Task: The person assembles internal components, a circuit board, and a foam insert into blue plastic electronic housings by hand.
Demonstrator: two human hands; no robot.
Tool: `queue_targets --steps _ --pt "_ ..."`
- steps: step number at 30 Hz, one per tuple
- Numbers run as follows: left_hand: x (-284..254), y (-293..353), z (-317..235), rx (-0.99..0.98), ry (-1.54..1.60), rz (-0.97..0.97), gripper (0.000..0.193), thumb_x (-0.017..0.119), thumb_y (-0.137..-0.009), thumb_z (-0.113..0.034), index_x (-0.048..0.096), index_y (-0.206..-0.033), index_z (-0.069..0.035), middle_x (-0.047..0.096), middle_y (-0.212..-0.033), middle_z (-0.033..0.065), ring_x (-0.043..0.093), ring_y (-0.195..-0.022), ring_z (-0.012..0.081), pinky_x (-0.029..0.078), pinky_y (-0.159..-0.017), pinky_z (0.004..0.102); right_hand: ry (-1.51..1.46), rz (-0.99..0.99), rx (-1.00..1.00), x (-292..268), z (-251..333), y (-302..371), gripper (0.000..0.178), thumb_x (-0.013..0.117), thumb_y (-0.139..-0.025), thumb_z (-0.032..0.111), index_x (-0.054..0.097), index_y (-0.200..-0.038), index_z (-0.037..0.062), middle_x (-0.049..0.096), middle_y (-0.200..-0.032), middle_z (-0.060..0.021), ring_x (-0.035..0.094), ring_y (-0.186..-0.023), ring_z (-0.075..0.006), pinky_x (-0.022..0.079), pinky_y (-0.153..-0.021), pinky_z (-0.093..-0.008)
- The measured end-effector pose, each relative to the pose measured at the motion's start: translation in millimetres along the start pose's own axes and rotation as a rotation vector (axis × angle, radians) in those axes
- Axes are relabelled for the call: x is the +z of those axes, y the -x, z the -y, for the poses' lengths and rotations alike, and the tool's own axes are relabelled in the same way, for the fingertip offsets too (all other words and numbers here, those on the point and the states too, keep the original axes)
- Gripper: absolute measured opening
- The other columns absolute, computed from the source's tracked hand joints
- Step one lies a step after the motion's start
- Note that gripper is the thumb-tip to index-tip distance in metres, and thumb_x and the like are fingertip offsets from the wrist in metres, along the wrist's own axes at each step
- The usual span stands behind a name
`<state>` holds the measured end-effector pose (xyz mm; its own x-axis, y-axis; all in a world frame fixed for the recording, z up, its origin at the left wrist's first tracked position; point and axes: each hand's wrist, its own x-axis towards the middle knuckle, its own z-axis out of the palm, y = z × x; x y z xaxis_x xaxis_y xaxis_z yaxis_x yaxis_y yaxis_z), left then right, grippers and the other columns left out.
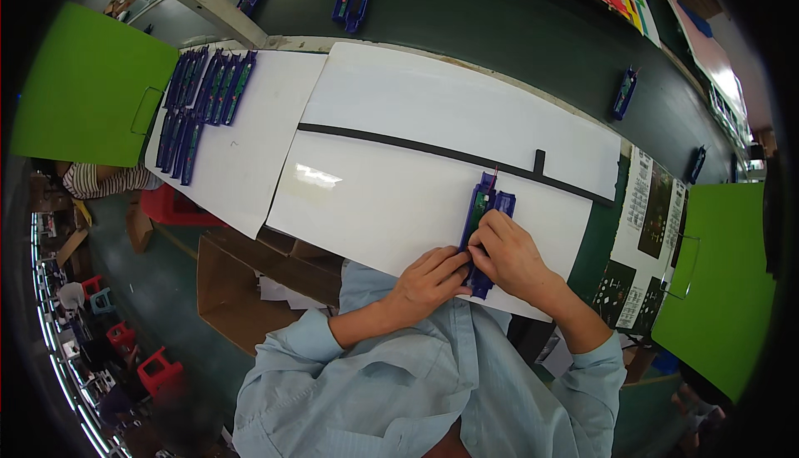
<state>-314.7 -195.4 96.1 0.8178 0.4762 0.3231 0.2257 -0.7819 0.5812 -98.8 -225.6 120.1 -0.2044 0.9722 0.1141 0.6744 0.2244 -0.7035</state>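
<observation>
A long blue plastic housing (468, 229) with a green circuit board (480, 201) inside stands on end toward me on the white work surface. Thin reddish wires stick up from its far end. Right beside it is a second blue plastic piece (505, 201), partly covered by my hand. My left hand (426, 285) grips the near part of the housing from the left, fingers closed around its side. Over the middle of the housing, my right hand (509, 256) has its fingertips pinched together; whatever lies between them is hidden.
Rows of similar blue housings (197, 96) lie on a white board at the left. A black strip (416, 148) with a short upright stub crosses the work surface. Beyond runs a dark green belt (474, 25) carrying several housings. Green panels (91, 83) flank both sides; a cardboard box (237, 291) sits below left.
</observation>
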Motion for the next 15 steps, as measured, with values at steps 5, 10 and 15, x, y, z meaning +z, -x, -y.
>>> queue_targets --steps 5,10,15 --pt "-5.2 -2.0 -1.0 0.036 0.011 0.007 0.039 0.079 -0.078 -0.027 0.069 -0.1 0.002 0.064 -0.119 0.0146 0.061 -0.113 0.0328 0.053 -0.098 0.0439 -0.096 -0.001 0.046 -2.3 -1.4 1.7 0.014 0.071 -0.085 0.006 0.06 -0.093 0.0031 0.053 -0.096 -0.0139 0.058 -0.088 -0.0341 0.05 -0.073 -0.0432" --pt "-4.5 -2.0 3.3 0.044 0.0 -0.002 0.04 0.08 -0.077 -0.028 0.069 -0.103 0.001 0.065 -0.119 0.0134 0.062 -0.113 0.0321 0.053 -0.095 0.0439 -0.237 0.025 0.117 -6.6 -2.1 -4.8 0.014 0.072 -0.085 0.002 0.06 -0.094 0.0011 0.053 -0.095 -0.0144 0.058 -0.085 -0.0353 0.049 -0.072 -0.0427" --pt "-3.5 0.1 4.7 0.037 -0.007 0.001 0.042 0.082 -0.076 -0.028 0.07 -0.105 0.0 0.065 -0.121 0.012 0.062 -0.113 0.0313 0.054 -0.094 0.0436 -0.225 0.032 0.107 -6.2 -1.4 -4.3 0.015 0.071 -0.085 0.003 0.06 -0.094 0.0011 0.053 -0.095 -0.0146 0.058 -0.085 -0.0355 0.05 -0.072 -0.0434"
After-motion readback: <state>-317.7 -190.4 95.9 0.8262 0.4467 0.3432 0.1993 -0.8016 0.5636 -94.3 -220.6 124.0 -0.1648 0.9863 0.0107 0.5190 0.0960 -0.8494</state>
